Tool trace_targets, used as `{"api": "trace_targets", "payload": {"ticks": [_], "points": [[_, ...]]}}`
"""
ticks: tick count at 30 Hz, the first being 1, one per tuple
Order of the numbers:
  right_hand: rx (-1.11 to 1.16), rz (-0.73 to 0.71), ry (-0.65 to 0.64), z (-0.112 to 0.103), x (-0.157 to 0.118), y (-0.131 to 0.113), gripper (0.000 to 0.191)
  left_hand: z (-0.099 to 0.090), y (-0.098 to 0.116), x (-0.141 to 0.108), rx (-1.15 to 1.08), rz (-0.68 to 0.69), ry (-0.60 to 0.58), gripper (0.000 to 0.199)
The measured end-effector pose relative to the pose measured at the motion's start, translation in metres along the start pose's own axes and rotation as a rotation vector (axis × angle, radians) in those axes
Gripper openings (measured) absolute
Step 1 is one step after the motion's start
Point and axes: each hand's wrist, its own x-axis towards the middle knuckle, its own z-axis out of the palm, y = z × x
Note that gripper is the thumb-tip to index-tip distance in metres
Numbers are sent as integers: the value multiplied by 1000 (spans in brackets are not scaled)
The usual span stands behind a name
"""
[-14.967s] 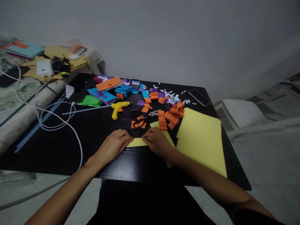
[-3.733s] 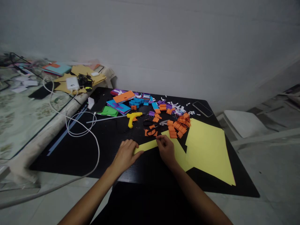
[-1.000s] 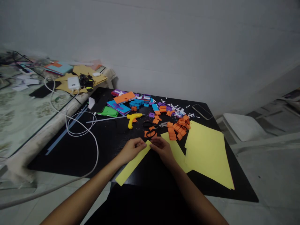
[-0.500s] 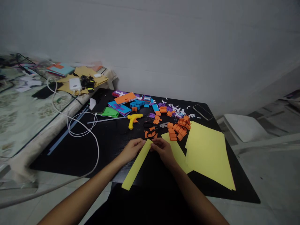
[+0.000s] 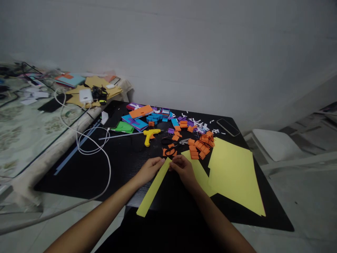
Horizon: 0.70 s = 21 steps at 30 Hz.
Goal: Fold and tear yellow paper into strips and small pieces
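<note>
A long yellow paper strip runs from between my hands down toward me, past the front edge of the black table. My left hand pinches the strip's far end from the left. My right hand pinches the same end from the right, fingertips nearly touching the left ones. Just right of my hands lie a cut yellow sheet and a larger yellow sheet. Black-handled scissors lie just beyond my fingers.
A pile of small orange pieces, blue and purple pieces and a yellow glue gun lie at the table's middle. A phone rests at the far right. A white cable loops at the left.
The strip, earlier flat and joined to the cut sheet, is now free and held by one end. Over the last second its near end swung slightly toward me.
</note>
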Motion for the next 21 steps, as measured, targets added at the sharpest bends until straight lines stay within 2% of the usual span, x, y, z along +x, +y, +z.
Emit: {"api": "trace_targets", "payload": {"ticks": [7,21], "points": [[-37,-14,-25,0,-1,-2,32,11,-3,-1,-135,-63,-38,62],[-63,-13,-37,0,-2,-4,26,10,-2,-2,-201,-92,-61,60]]}}
